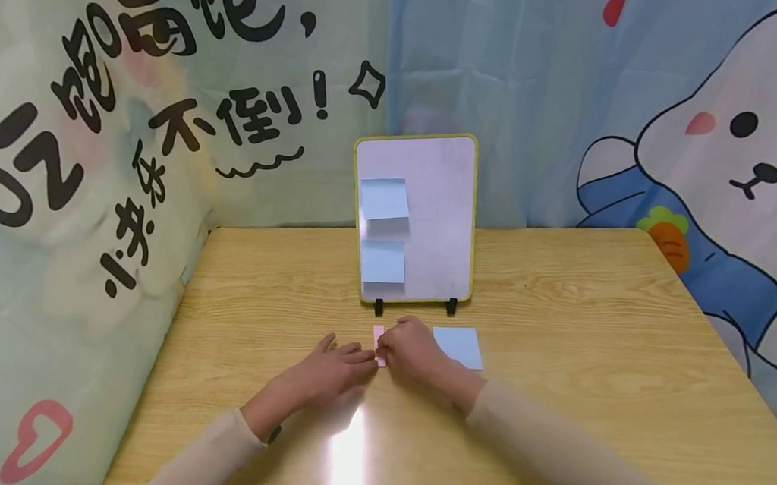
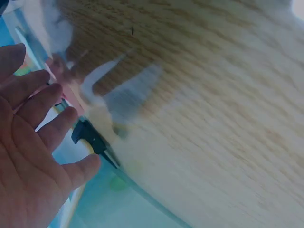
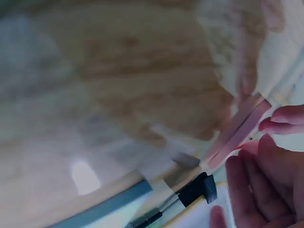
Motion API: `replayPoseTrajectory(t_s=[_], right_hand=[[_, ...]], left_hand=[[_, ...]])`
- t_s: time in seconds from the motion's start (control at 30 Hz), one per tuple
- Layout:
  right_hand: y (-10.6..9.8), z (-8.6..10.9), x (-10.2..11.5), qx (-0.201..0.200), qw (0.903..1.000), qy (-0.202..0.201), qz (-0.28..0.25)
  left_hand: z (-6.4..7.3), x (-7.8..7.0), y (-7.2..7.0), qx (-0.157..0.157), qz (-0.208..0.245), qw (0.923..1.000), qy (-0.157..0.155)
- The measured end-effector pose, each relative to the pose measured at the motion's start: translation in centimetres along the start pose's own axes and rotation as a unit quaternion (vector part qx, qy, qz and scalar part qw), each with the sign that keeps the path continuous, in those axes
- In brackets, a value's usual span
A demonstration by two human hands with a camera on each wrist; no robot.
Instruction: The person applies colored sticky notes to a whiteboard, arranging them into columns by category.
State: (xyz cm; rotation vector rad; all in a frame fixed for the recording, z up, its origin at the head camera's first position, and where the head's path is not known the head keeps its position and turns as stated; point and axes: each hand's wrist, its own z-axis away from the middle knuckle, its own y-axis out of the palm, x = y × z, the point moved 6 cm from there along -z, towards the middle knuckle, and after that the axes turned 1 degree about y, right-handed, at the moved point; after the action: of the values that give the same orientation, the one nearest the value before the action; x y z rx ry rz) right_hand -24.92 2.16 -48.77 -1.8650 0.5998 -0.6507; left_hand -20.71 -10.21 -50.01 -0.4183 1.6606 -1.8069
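Observation:
A narrow pink pad of sticky notes (image 1: 378, 336) lies on the table before the whiteboard (image 1: 437, 216); from the right wrist view the pink pad (image 3: 240, 128) shows its long side. My right hand (image 1: 412, 349) bends its fingers at the pad's right edge and seems to pinch it, the exact contact partly hidden. On the other side, my left hand (image 1: 333, 370) reaches with extended fingers, its tips touching the pad's left edge. The left wrist view shows that hand (image 2: 33, 133) palm on, fingers spread. A square blue sticky note (image 1: 458, 346) lies beside my right wrist.
Two blue sticky notes, an upper one (image 1: 385, 198) and a lower one (image 1: 382, 262), cling to the whiteboard's left side. Black feet (image 1: 451, 307) support the board. Printed curtains (image 1: 501, 112) hang behind and left of the wooden table (image 1: 607, 317), whose glossy top reflects a light.

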Motion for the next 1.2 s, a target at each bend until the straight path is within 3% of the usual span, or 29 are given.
replayPoseTrajectory(t_s=[0.13,0.23,0.33,0.5,0.87,1.2], right_hand=[[-0.1,-0.2,0.0,0.07,0.9974,0.015,-0.012],[-0.5,-0.5,-0.1,0.127,0.9916,0.004,-0.02],[-0.6,-0.7,-0.3,0.161,0.9865,-0.004,-0.032],[-0.6,-0.8,-0.4,0.18,0.983,-0.007,-0.035],[-0.9,-1.2,-0.1,0.181,0.9832,-0.023,-0.004],[-0.6,-1.1,-1.1,0.207,0.9775,0.016,-0.037]], left_hand=[[-0.3,-0.3,0.3,0.011,-0.016,0.9998,0.0],[-0.5,-0.2,0.4,0.016,-0.029,0.9995,-0.003],[-0.6,-0.1,0.5,0.016,-0.037,0.9992,-0.002],[-0.6,0.0,0.4,0.015,-0.035,0.9993,-0.003],[-0.7,0.0,0.2,0.016,-0.039,0.9991,-0.002],[-0.6,0.0,0.1,0.016,-0.047,0.9987,0.003]])
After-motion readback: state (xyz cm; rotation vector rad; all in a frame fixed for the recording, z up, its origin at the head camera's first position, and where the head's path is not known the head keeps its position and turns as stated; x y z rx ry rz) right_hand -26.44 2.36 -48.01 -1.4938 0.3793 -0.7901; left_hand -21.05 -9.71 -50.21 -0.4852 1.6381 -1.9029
